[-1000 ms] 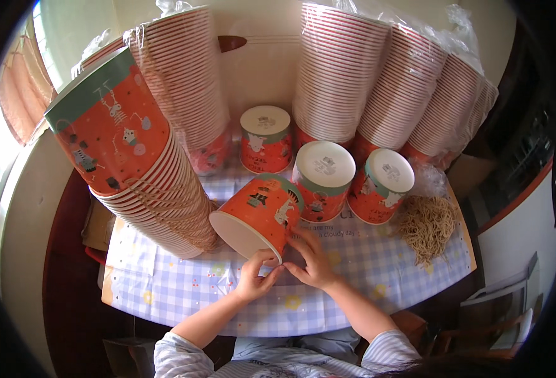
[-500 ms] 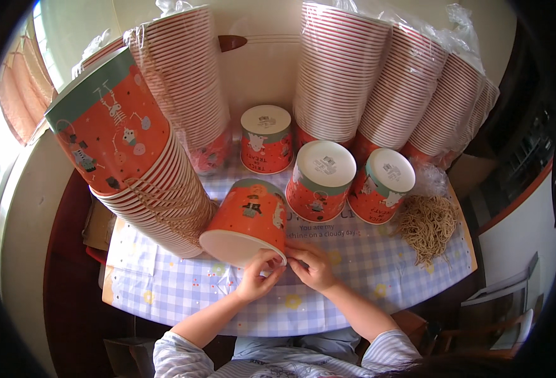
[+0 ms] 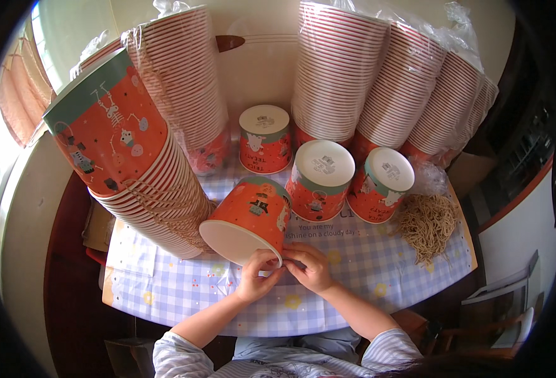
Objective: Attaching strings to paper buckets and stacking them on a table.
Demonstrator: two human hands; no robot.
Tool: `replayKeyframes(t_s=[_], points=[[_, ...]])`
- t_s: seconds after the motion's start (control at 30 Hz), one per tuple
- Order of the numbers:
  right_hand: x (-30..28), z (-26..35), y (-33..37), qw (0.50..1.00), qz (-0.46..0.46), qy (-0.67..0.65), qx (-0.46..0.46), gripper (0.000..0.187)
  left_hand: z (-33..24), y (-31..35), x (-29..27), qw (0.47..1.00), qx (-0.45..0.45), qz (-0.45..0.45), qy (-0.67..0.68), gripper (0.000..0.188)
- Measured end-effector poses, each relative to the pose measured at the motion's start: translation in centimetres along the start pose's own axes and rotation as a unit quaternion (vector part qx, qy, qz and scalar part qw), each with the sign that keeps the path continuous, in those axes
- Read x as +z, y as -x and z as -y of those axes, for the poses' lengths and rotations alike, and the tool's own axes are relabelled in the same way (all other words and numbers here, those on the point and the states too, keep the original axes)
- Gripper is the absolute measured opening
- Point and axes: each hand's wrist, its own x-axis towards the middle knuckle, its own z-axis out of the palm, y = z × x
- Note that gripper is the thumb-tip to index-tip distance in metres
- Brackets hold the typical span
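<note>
Orange paper bucket (image 3: pixel 241 205) tilts over the checked tablecloth (image 3: pixel 183 302), mouth turned further toward us; our left hand (image 3: pixel 257 281) clamps its rim, our right hand (image 3: pixel 312 271) has drawn in alongside, grip unclear, so both work at one spot.

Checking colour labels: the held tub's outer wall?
Held tub: orange-red, green base band; best in the head view.

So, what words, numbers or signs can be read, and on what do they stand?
Wording not copied:
Blue-checked tablecloth: dark lines, readable, partly hidden.
Rear single paper cup: upside-down lettering, readable.
Rightmost single paper cup: partly readable lettering.
White cup bases: prints too small.
Shirt front: print unclear.
</note>
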Motion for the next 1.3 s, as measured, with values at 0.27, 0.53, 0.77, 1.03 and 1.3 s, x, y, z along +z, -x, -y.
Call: replayKeyframes(t_s=[0.27, 0.53, 0.77, 1.03, 1.3], points=[[0.0, 0.0, 0.0, 1.000, -0.015, 0.004, 0.002, 0.029, -0.2, -0.3, -0.1, 0.998, -0.027, 0.014, 0.051, 0.032], [-0.1, -0.1, -0.1, 1.000, -0.031, 0.003, 0.007, 0.023, -0.2, -0.3, -0.2, 0.998, -0.034, 0.027, 0.036, 0.030], [-0.2, -0.1, -0.1, 0.999, -0.035, 0.025, 0.011, 0.017, -0.3, -0.3, 0.0, 0.999, -0.016, 0.037, -0.023, 0.028], [-0.2, -0.3, -0.1, 0.997, -0.057, -0.002, 0.043, 0.011, -0.5, -0.6, 0.4, 0.994, 0.017, 0.006, -0.107, 0.032], [-1.2, -1.5, -0.1, 0.995, -0.084, 0.048, 0.020, 0.011, -0.1, -0.8, 0.0, 0.977, 0.039, 0.002, -0.209, 0.032]])
